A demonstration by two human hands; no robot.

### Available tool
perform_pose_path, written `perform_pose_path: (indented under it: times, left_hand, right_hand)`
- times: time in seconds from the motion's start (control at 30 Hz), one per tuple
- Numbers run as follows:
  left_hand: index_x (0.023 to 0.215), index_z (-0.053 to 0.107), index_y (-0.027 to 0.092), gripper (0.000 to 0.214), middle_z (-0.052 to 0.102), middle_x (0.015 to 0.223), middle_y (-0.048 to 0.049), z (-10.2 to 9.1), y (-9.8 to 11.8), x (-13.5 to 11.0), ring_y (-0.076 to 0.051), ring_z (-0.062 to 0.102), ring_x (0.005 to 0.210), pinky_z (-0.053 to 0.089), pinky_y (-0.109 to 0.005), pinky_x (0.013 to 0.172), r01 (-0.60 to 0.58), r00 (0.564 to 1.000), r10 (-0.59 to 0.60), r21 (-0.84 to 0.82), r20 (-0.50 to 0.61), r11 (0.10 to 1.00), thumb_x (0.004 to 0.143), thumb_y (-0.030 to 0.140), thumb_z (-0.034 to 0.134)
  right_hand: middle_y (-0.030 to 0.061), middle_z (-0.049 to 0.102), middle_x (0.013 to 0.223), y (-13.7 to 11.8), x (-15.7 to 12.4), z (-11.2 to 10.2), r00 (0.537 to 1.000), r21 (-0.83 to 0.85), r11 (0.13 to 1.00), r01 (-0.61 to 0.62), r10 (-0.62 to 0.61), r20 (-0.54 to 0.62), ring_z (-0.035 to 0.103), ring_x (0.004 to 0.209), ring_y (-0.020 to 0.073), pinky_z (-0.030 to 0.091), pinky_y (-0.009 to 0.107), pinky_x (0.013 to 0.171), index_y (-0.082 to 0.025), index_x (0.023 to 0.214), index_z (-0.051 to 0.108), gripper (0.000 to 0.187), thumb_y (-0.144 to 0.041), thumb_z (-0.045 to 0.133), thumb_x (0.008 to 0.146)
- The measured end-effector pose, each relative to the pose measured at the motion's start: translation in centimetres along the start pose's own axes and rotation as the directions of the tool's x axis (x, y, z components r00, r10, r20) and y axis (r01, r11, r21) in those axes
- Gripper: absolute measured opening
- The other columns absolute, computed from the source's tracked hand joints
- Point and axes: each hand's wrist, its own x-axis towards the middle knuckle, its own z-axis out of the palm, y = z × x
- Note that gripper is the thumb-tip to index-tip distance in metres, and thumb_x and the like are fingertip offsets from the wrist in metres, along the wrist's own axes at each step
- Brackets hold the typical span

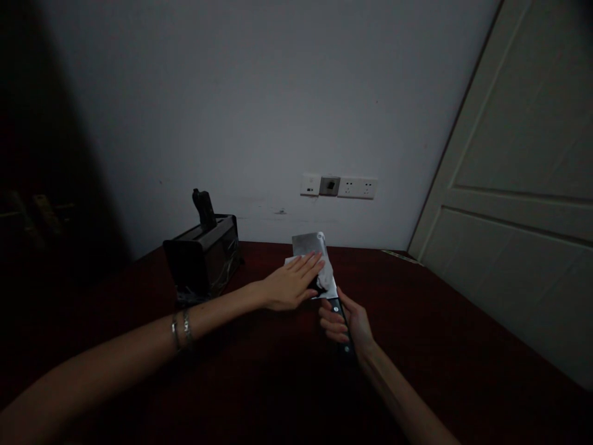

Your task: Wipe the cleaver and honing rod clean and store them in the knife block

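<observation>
A cleaver (308, 243) with a broad metal blade and a black riveted handle is held up over the dark red table, blade pointing away from me. My right hand (349, 320) is closed round its handle. Across the blade lies a white tissue (325, 275), crumpled at its right side. My left hand (293, 281) presses on the tissue with flat, stretched fingers, covering part of it and of the blade. Two bracelets circle the left wrist.
On the table (264, 262) at the left stands a black knife block (204, 253) with a dark handle (204, 207) sticking up from its top. Wall sockets (354, 188) sit on the pale wall behind. A panelled door (509, 204) borders the right.
</observation>
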Motion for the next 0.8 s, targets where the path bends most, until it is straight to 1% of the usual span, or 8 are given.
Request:
perform_pose_path:
  times: [0.13, 0.37, 0.47, 0.57, 0.63, 0.7, 0.73, 0.8]
  left_hand:
    - [0.141, 0.003, 0.006, 0.065, -0.003, 0.148, -0.0139, -0.2, -0.5, 0.9, -0.021, -0.009, 0.135, 0.009, -0.037, 0.111, 0.040, 0.999, -0.040, 0.007, -0.017, 0.999, 0.091, 0.043, 0.023]
    - [0.141, 0.009, 0.010, 0.062, -0.003, 0.149, -0.0104, -1.0, 1.0, 1.9, -0.021, -0.009, 0.135, 0.008, -0.038, 0.111, -0.012, 1.000, 0.012, -0.013, -0.006, 1.000, 0.091, 0.043, 0.024]
    - [0.141, 0.010, 0.009, 0.064, -0.003, 0.149, -0.0104, -1.8, 1.0, 1.8, -0.021, -0.009, 0.135, 0.007, -0.038, 0.112, -0.079, 0.996, 0.081, -0.084, 0.026, 0.993, 0.091, 0.045, 0.026]
    - [0.141, 0.015, 0.009, 0.061, 0.003, 0.148, -0.0106, -1.9, 1.3, 1.5, -0.018, -0.005, 0.136, 0.009, -0.036, 0.112, -0.120, 0.991, 0.130, -0.206, 0.035, 0.971, 0.092, 0.046, 0.019]
    - [0.138, 0.025, 0.013, 0.054, 0.007, 0.148, -0.0082, -1.6, 1.7, 1.3, -0.015, -0.001, 0.136, 0.011, -0.035, 0.112, -0.084, 0.996, 0.086, -0.269, -0.006, 0.960, 0.094, 0.042, 0.015]
    - [0.135, 0.032, 0.017, 0.050, 0.007, 0.149, -0.0059, -1.2, 2.2, 1.3, -0.015, 0.001, 0.136, 0.012, -0.036, 0.112, -0.023, 0.998, 0.002, -0.295, -0.070, 0.955, 0.094, 0.041, 0.017]
    - [0.136, 0.031, 0.018, 0.049, 0.005, 0.149, -0.0058, -1.0, 2.3, 1.3, -0.015, 0.000, 0.136, 0.012, -0.036, 0.112, 0.005, 0.995, -0.035, -0.297, -0.096, 0.955, 0.094, 0.041, 0.021]
    - [0.140, 0.018, 0.015, 0.057, 0.002, 0.149, -0.0084, -0.9, 2.4, 1.5, -0.017, -0.002, 0.136, 0.013, -0.038, 0.112, 0.041, 0.990, -0.077, -0.281, -0.121, 0.959, 0.092, 0.043, 0.030]
  right_hand:
    - [-0.0088, 0.028, 0.046, 0.2, 0.0, 0.1, 1.000, 0.009, 1.000, -0.013, 0.013, 0.006, 0.013, 0.035, 0.0027, 0.019, 0.010, 0.027, -0.013, 0.067, 0.050, 0.034, -0.042, 0.044, 0.085]
    - [-0.0092, 0.029, 0.046, 0.8, 0.4, -0.2, 0.998, 0.019, 0.998, -0.056, 0.055, 0.037, 0.014, 0.035, 0.0026, 0.020, 0.011, 0.026, -0.013, 0.070, 0.053, 0.031, -0.042, 0.051, 0.081]
    - [-0.0094, 0.029, 0.046, 0.5, 0.2, -0.3, 0.999, 0.027, 0.999, -0.026, 0.025, 0.043, 0.012, 0.035, 0.0023, 0.018, 0.010, 0.026, -0.012, 0.070, 0.054, 0.028, -0.039, 0.055, 0.078]
    - [-0.0092, 0.030, 0.046, 0.0, 0.1, -0.2, 1.000, 0.030, 1.000, 0.004, -0.004, 0.026, 0.012, 0.035, 0.0022, 0.019, 0.011, 0.026, -0.013, 0.067, 0.054, 0.025, -0.036, 0.058, 0.075]
    - [-0.0086, 0.031, 0.046, 0.0, 0.1, 0.0, 1.000, 0.027, 1.000, 0.012, -0.012, 0.011, 0.012, 0.034, 0.0021, 0.020, 0.011, 0.026, -0.013, 0.063, 0.053, 0.026, -0.035, 0.057, 0.076]
    - [-0.0079, 0.032, 0.046, 0.1, 0.1, 0.1, 1.000, 0.025, 1.000, 0.015, -0.015, 0.008, 0.013, 0.034, 0.0020, 0.021, 0.011, 0.026, -0.013, 0.060, 0.052, 0.028, -0.036, 0.056, 0.075]
    - [-0.0076, 0.032, 0.045, 0.2, 0.1, 0.2, 1.000, 0.025, 1.000, 0.015, -0.016, 0.008, 0.014, 0.034, 0.0020, 0.022, 0.012, 0.026, -0.013, 0.060, 0.052, 0.028, -0.036, 0.056, 0.075]
    - [-0.0074, 0.033, 0.045, 0.4, 0.1, 0.3, 1.000, 0.026, 1.000, 0.016, -0.016, 0.008, 0.015, 0.033, 0.0024, 0.022, 0.012, 0.026, -0.013, 0.061, 0.053, 0.027, -0.036, 0.056, 0.076]
